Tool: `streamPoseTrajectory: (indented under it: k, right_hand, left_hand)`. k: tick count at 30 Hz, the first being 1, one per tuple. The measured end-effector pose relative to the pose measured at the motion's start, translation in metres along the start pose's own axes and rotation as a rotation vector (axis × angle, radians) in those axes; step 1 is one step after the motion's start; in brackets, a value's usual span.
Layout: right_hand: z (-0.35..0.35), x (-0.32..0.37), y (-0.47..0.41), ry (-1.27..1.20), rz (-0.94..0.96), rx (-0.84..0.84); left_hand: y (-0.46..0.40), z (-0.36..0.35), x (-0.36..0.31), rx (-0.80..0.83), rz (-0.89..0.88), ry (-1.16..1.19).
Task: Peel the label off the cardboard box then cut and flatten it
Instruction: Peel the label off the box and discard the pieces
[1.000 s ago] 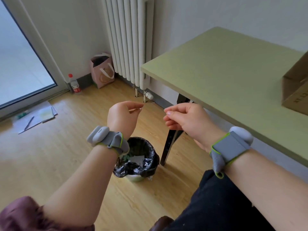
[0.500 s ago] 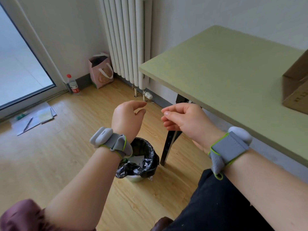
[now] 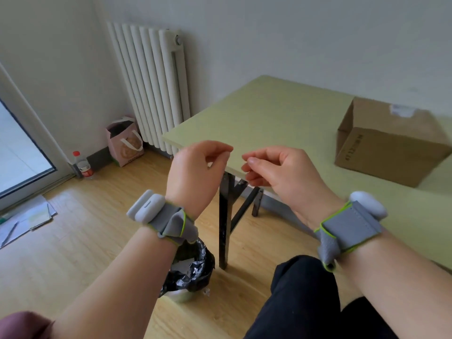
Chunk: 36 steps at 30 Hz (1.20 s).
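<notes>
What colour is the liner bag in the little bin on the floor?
Black, glossy liner bag, seen in the head view.

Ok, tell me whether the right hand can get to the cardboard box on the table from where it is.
Probably yes. The right hand hangs in the air near the table's front corner, and the cardboard box stands further right on the tabletop, with only bare green surface between them. Whether the fingers pinch something small is too blurred to tell.

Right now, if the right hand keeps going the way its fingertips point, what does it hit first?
The right hand points left, toward the left hand. Its fingertips would probably meet the left hand's fingers first, across a small gap; relative depth is unclear from this single view.
</notes>
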State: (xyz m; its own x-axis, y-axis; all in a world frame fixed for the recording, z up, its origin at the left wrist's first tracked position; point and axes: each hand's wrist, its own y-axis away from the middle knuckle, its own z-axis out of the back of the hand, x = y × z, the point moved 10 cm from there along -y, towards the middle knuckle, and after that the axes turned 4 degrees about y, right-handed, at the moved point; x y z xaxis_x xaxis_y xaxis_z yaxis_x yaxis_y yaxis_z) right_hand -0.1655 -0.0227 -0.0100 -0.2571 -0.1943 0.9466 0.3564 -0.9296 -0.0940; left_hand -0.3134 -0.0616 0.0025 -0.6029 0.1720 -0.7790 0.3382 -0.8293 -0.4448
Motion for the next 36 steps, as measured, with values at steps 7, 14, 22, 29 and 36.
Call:
streamPoseTrajectory:
  k: [7,14,22,29,36]
  right_hand:
    - [0.121,0.02,0.013,0.166,0.198,-0.368]
    - [0.207,0.022,0.027,0.363,0.272,-0.587]
    - [0.225,-0.01,0.023,0.739,0.145,-0.455]
    - [0.241,0.014,0.055,0.7,0.339,-0.626]
    - [0.28,0.019,0.06,0.587,0.307,-0.787]
  left_hand:
    - [-0.016,-0.071,-0.079,0.137,-0.113,0.108]
    - [-0.025,-0.156,-0.132,0.282,-0.209,0.071]
    - [-0.036,-0.212,-0.123,0.377,0.098,0.162]
    - [-0.039,-0.217,-0.119,0.328,0.294,0.323]
    - [-0.026,-0.206,-0.167,0.32,0.046,0.436]
